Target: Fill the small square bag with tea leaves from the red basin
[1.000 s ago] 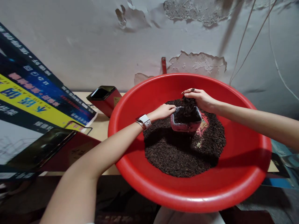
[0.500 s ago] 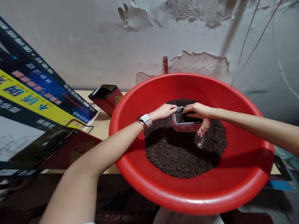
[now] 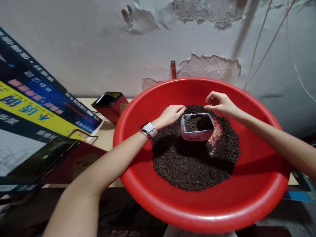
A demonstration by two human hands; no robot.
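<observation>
A box with a clear plastic liner [image 3: 197,135] stands upright on a heap of dark, loose tea leaves [image 3: 192,168] in a big red basin [image 3: 207,210]. Dark leaves fill part of the box. My left hand [image 3: 171,113], with a white-strapped watch on the wrist, hovers by the box's back left corner; its fingers stretch forward, holding nothing visible. Above the heap, to the back right of the box, my right hand [image 3: 221,103] is raised with curved fingers, thumb and forefinger apart and nothing between them. Part of a red and gold patterned surface [image 3: 215,133] shows beside the box.
Left of the basin stand two red boxes with dark, shiny tops, a farther one [image 3: 111,105] and a nearer one [image 3: 66,161]. A printed board [image 3: 37,95] leans at the left. Behind is a peeling wall [image 3: 98,49] with hanging cords [image 3: 269,42] at the right.
My right hand has come out of the box and moved up and right. My left hand has left the liner's edge and drawn slightly back. The box stays in place, its inside now visible.
</observation>
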